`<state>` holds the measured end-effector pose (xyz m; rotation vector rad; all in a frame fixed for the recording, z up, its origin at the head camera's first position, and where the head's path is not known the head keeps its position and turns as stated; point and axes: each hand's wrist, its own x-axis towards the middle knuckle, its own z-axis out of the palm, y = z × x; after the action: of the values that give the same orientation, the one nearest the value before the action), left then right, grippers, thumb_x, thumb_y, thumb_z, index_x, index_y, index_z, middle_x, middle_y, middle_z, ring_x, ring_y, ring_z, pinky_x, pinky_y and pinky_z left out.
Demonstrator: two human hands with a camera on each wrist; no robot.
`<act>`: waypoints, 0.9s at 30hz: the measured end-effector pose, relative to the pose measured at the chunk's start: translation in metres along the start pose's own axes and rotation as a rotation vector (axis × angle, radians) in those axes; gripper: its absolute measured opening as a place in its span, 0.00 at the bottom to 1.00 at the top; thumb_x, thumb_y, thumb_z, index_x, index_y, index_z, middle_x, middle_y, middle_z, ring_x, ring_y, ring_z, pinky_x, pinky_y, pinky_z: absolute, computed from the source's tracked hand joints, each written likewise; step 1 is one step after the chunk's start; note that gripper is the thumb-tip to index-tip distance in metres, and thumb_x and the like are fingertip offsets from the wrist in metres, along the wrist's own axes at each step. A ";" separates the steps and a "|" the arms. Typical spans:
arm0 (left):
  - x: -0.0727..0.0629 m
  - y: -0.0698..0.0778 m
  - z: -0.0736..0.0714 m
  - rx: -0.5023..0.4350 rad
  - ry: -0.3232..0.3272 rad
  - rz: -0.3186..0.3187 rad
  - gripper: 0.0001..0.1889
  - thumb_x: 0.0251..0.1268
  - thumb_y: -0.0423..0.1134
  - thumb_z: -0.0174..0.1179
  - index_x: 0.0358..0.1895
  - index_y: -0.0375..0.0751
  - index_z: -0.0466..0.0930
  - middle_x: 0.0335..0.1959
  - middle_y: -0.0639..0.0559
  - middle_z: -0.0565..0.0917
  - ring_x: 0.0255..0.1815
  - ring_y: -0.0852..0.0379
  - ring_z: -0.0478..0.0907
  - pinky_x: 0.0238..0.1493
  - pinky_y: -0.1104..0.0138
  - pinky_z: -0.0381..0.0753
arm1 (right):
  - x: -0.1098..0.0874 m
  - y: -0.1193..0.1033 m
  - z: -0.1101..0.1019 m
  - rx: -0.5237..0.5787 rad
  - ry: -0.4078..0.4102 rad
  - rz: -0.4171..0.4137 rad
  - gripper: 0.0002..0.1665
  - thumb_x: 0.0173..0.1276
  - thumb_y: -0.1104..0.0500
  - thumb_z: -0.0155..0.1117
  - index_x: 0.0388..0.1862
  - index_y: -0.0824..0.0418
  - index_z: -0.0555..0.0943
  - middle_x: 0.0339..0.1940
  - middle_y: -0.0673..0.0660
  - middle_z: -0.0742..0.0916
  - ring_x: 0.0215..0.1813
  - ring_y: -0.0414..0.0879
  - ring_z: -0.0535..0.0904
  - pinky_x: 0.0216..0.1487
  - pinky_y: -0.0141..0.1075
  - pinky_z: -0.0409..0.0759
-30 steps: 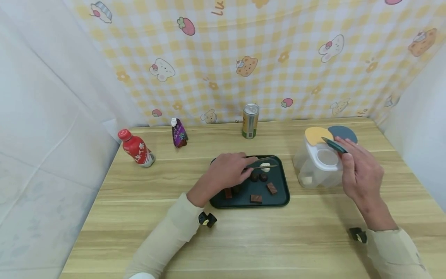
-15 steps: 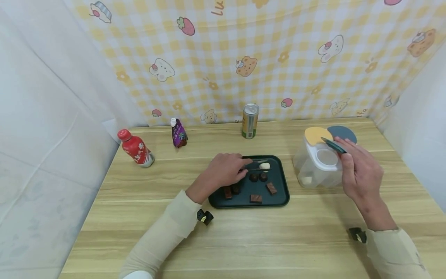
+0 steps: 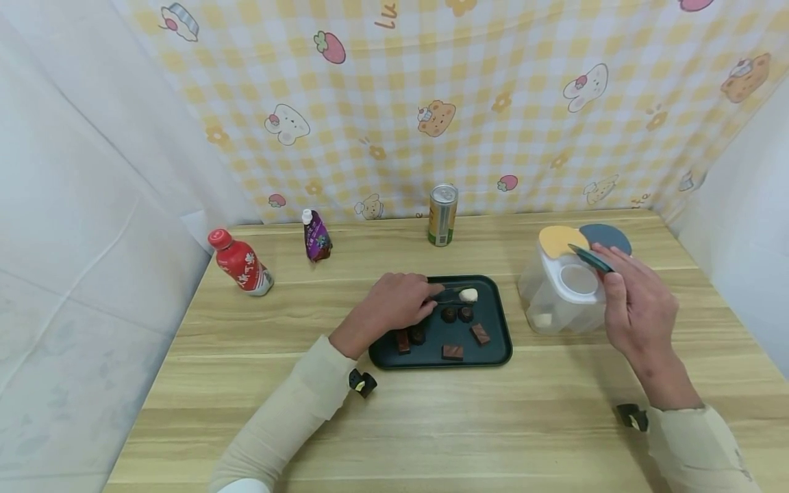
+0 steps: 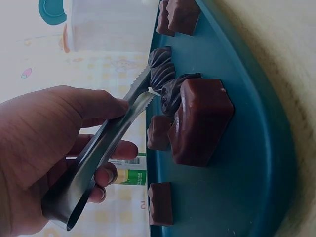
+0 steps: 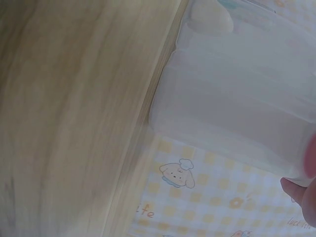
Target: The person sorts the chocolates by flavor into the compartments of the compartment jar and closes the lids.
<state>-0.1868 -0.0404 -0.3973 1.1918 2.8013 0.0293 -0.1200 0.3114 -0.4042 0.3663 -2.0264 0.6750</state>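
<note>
pale sleeves are lying over the near side of the wooden table; beyond them, brown blocks and dark round chocolates are sitting on a dark tray; over its left part, the left hand is pinching metal tongs between thumb and fingers; the tongs' tips are lying on either side of a white piece near the tray's far right corner, and whether they are touching it i cannot tell; to the right, the right hand is holding a tilted green lid between thumb and fingers, above a clear box; another white piece is resting inside, low down; a yellow lid and a blue lid are sitting on the box's far side; farther back, a red bottle, a purple pouch and a can are standing before a checked cloth.
</note>
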 end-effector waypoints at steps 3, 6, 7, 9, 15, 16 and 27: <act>0.001 0.000 0.000 0.006 -0.003 0.003 0.19 0.80 0.48 0.56 0.68 0.52 0.82 0.43 0.51 0.86 0.27 0.59 0.75 0.24 0.66 0.74 | 0.001 -0.001 0.000 0.003 0.008 -0.001 0.35 0.84 0.40 0.47 0.53 0.68 0.88 0.52 0.62 0.89 0.62 0.50 0.82 0.68 0.34 0.70; 0.001 0.000 0.001 0.007 -0.003 0.006 0.19 0.80 0.48 0.56 0.67 0.52 0.82 0.42 0.50 0.86 0.26 0.59 0.74 0.23 0.66 0.73 | 0.001 -0.002 0.001 0.006 0.016 -0.001 0.35 0.84 0.40 0.47 0.52 0.68 0.89 0.52 0.62 0.89 0.62 0.51 0.83 0.68 0.35 0.70; 0.001 -0.001 0.001 0.005 -0.002 0.007 0.19 0.80 0.48 0.56 0.67 0.52 0.83 0.42 0.50 0.86 0.25 0.59 0.74 0.23 0.66 0.72 | 0.001 -0.002 0.001 0.007 0.018 -0.001 0.35 0.84 0.40 0.47 0.52 0.68 0.89 0.52 0.62 0.89 0.62 0.51 0.83 0.68 0.34 0.70; 0.001 -0.001 0.001 0.000 0.001 0.010 0.19 0.80 0.47 0.57 0.67 0.52 0.83 0.41 0.50 0.86 0.24 0.59 0.73 0.22 0.66 0.71 | 0.001 -0.002 0.001 0.008 0.020 -0.001 0.35 0.84 0.40 0.47 0.52 0.68 0.89 0.52 0.62 0.89 0.62 0.50 0.83 0.68 0.34 0.70; 0.001 -0.002 0.002 0.003 0.021 0.025 0.18 0.79 0.46 0.57 0.65 0.51 0.84 0.38 0.51 0.86 0.21 0.60 0.71 0.19 0.67 0.68 | 0.001 -0.002 0.001 0.011 0.019 -0.002 0.35 0.84 0.40 0.47 0.53 0.68 0.88 0.52 0.62 0.89 0.62 0.51 0.83 0.68 0.34 0.70; 0.001 -0.002 0.003 0.005 0.025 0.028 0.18 0.80 0.46 0.57 0.65 0.51 0.84 0.38 0.51 0.86 0.21 0.60 0.71 0.18 0.67 0.68 | 0.001 -0.001 0.001 0.011 0.018 -0.002 0.35 0.84 0.40 0.47 0.53 0.68 0.88 0.52 0.62 0.89 0.62 0.52 0.83 0.68 0.34 0.70; -0.001 -0.004 0.002 0.005 0.048 0.024 0.18 0.80 0.47 0.56 0.65 0.52 0.84 0.40 0.52 0.87 0.23 0.60 0.73 0.21 0.67 0.70 | 0.000 -0.001 0.001 0.010 0.019 0.001 0.35 0.84 0.40 0.47 0.53 0.68 0.88 0.52 0.62 0.89 0.62 0.51 0.83 0.68 0.35 0.70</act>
<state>-0.1884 -0.0437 -0.3998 1.2429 2.8294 0.0536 -0.1205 0.3101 -0.4044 0.3635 -2.0060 0.6869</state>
